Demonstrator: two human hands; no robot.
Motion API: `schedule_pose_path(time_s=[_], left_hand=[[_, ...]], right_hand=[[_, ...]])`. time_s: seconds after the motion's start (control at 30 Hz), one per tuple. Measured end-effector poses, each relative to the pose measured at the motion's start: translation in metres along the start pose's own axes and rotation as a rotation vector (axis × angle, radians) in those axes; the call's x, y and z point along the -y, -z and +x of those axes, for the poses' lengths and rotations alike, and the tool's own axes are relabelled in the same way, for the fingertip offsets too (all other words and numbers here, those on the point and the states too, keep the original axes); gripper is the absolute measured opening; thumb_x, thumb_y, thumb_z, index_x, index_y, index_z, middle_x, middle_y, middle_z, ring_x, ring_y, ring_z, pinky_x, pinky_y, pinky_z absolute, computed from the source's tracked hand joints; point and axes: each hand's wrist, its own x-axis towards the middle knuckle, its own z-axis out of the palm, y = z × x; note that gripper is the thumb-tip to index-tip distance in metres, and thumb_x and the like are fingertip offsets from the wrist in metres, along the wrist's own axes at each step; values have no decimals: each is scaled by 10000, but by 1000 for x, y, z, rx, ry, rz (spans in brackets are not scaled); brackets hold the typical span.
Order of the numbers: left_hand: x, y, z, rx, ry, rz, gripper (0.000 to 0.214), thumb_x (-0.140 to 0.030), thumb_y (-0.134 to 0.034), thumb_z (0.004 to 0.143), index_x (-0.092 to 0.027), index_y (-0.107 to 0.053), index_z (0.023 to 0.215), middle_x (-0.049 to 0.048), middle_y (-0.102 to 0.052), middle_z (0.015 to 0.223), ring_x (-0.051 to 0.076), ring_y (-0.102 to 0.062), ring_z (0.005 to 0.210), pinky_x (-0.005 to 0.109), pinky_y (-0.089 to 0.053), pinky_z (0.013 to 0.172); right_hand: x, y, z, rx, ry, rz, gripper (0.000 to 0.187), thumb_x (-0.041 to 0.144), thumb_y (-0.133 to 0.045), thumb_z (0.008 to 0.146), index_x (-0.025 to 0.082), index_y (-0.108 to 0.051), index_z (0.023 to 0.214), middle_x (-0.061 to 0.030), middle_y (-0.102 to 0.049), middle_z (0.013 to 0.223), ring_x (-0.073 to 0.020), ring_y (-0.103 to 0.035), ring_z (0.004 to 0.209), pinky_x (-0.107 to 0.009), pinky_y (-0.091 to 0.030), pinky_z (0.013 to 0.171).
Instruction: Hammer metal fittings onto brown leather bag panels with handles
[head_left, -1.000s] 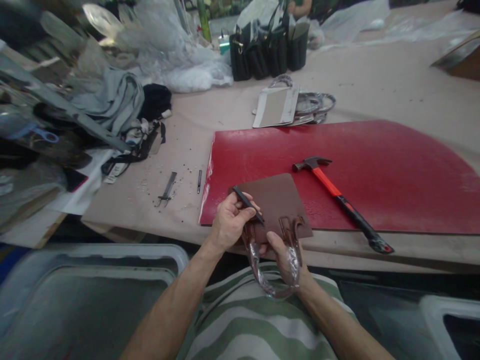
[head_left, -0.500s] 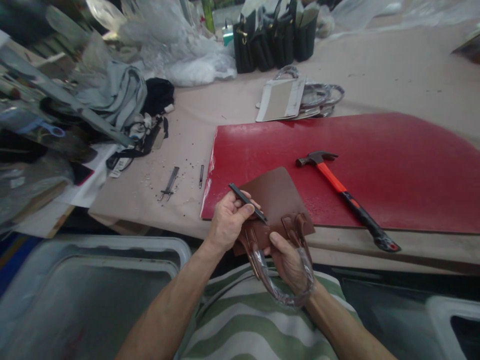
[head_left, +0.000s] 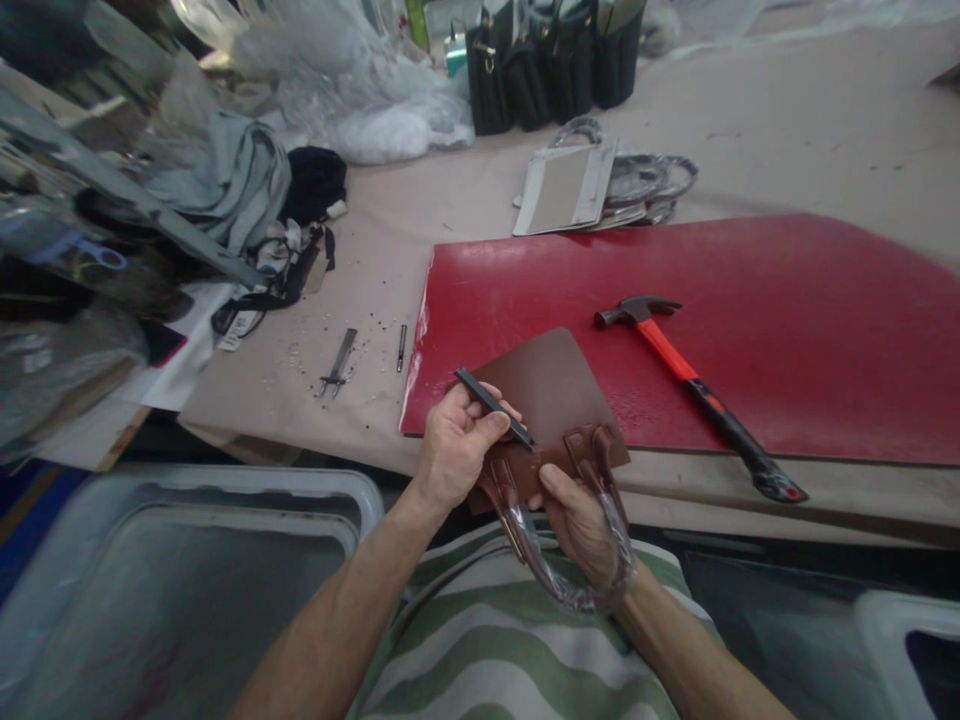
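In the head view my left hand (head_left: 459, 440) is closed around a slim dark metal punch (head_left: 491, 405). Its lower tip points at the brown leather bag panel (head_left: 551, 375), close to the edge between the handle's two ends; whether it touches I cannot tell. My right hand (head_left: 577, 525) pinches that edge, thumb on top and fingers hidden beneath. A plastic-wrapped bag handle (head_left: 551, 585) fixed to the panel loops toward my body, around my right wrist. The panel's far part lies over the red board (head_left: 480, 290).
A claw hammer (head_left: 667, 350) lies on the board to the right. Left of the board are a two-pronged tool (head_left: 343, 360) and a small metal rod (head_left: 402, 348) among scraps. Behind stand wrapped handle pieces (head_left: 566, 185) and black bags (head_left: 547, 75). A grey bin (head_left: 225, 480) sits lower left.
The view has shifted slightly. Both hands keep their grips, and the punch and leather panel stay almost where they were.
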Motion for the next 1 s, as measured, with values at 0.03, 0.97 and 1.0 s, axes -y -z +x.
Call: schedule_pose_path(time_s=[0.03,0.97,1.0], left_hand=[[1,0,0,2,-5,5,385,-299,-839,773,-160,-570,1012,27,-741,850,152,-727,761,264,-609,734],[-5,7,-7,-121,23,53,373,-291,-821,755,-162,-565,994,18,-729,827,150,-721,738,247,-594,698],[-6,6,-7,-113,25,45,375,-295,-824,756,-162,-564,992,18,-729,828,150,-721,737,245,-595,698]], right_hand=[[0,0,0,4,-4,2,395,575,-845,691,208,-723,612,-70,-770,857,-209,-682,759,-318,-545,631],[-9,-4,2,34,-99,-32,419,525,-848,696,209,-636,522,-57,-719,716,-193,-634,662,-326,-522,612],[-9,-3,2,33,-100,-29,412,529,-859,679,211,-644,530,-51,-715,711,-187,-627,655,-322,-519,610]])
